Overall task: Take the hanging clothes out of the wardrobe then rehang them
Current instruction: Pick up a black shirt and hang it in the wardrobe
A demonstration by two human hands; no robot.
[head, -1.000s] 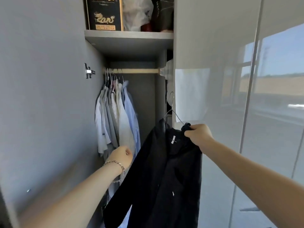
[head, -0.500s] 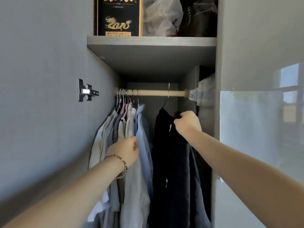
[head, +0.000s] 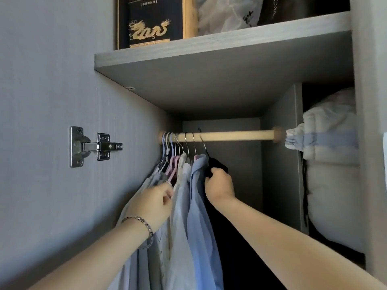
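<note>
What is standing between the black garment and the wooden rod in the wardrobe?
Nothing visible. The black garment hangs from the wooden rod by its hanger hook, just right of the blue shirt; the right hand grips it near its top. The left hand holds the pale shirts.

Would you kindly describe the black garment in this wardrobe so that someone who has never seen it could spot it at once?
Under the grey shelf runs a wooden rail with hangers bunched at its left end. The black garment hangs last on the right, its top gripped by the right hand. It alone is dark; its neighbours are pale shirts.
</note>
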